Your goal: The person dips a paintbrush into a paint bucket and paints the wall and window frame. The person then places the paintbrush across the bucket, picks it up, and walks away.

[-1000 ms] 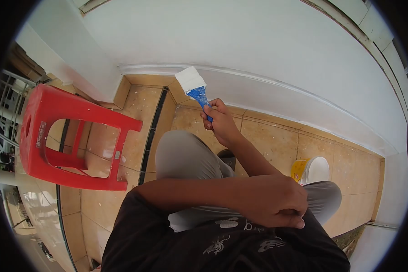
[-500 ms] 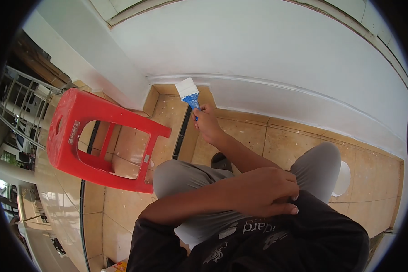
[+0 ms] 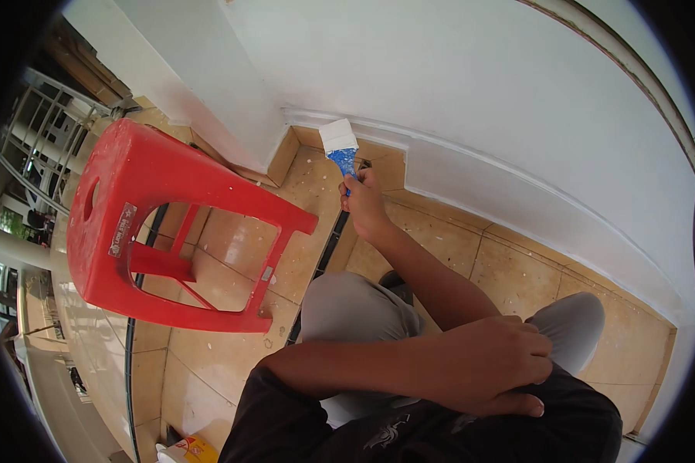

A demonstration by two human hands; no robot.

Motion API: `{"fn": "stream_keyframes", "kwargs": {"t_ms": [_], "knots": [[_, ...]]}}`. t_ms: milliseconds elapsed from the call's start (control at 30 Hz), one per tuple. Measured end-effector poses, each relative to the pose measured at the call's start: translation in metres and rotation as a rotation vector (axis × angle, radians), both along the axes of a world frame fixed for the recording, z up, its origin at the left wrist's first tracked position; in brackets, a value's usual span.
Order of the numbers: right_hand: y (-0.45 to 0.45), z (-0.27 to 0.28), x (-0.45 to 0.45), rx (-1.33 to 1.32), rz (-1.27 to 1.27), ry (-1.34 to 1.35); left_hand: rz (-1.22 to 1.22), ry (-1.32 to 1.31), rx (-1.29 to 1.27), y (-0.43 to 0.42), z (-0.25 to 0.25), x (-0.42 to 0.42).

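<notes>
At upper centre, the right hand (image 3: 367, 202) clamps a white-tipped paintbrush (image 3: 342, 157) before a wall (image 3: 471, 85) that looks mostly coated already, though whether patches remain is unclear, while the left hand (image 3: 496, 366), low right of centre, hides whether it grips anything

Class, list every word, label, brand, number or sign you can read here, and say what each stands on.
"LION STAR": sticker on the red stool.
Small grey label, also on the stool: too small to read.
Yellow-and-white tub: red print, too blurred and cut off.
Black shirt: pale emblem, no readable words.
</notes>
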State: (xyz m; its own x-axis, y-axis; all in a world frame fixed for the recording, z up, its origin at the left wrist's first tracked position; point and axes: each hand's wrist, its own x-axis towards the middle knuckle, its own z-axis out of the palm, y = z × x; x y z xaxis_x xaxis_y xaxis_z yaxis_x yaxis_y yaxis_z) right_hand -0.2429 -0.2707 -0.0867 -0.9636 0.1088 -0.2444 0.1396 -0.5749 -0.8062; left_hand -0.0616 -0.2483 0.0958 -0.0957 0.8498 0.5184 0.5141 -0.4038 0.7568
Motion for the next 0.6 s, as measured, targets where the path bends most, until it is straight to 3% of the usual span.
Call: {"fn": "stream_keyframes", "kwargs": {"t_ms": [600], "knots": [[0.013, -0.003, -0.011, -0.044, -0.174, -0.009, 0.025, 0.016, -0.124, -0.007, -0.007, 0.0]]}}
